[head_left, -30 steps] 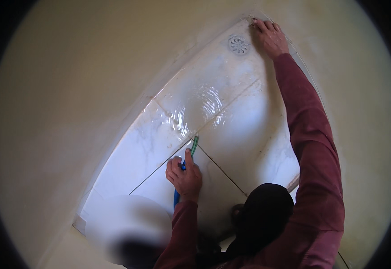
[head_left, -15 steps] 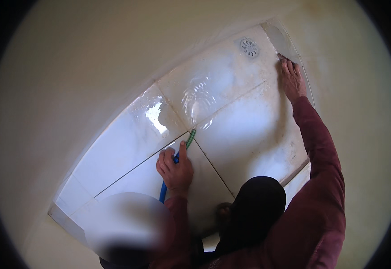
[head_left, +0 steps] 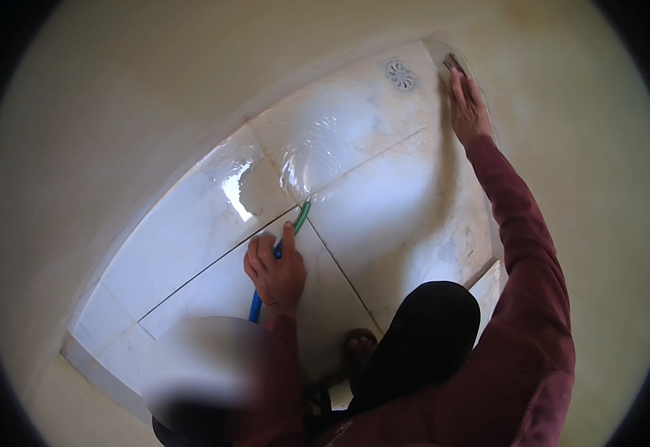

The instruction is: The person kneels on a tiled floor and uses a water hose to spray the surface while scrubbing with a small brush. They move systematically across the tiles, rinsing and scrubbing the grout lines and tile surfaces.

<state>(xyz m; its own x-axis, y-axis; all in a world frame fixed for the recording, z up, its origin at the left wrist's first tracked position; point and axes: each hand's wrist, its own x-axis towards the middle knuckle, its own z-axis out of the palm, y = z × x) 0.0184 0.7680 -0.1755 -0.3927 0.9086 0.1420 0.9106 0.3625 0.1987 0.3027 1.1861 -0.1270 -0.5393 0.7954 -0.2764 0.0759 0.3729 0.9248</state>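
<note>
My left hand (head_left: 276,277) is closed around a hose, blue along its length with a green end piece (head_left: 302,217). The index finger lies along the green end, low over the tiled floor (head_left: 366,201). Water (head_left: 306,160) ripples across the tiles just beyond the hose mouth. Far to the right, my right hand (head_left: 469,106) reaches to the foot of the wall with fingers stretched forward. Under its fingertips is a thin, dark reddish-brown pad (head_left: 453,64), pressed to the grey skirting strip (head_left: 436,49); its exact kind is too small to make out.
A round slotted floor drain (head_left: 400,75) lies left of my right hand, near the far corner. Cream walls (head_left: 109,149) enclose the floor. My dark-clothed knee (head_left: 436,320) and a foot (head_left: 358,345) are close in front. A blurred pale oval (head_left: 202,357) covers the lower left.
My right hand has slid the pad farther along the skirting toward the far corner, its fingers now straighter. My left hand still holds the hose; the whole view has shifted slightly.
</note>
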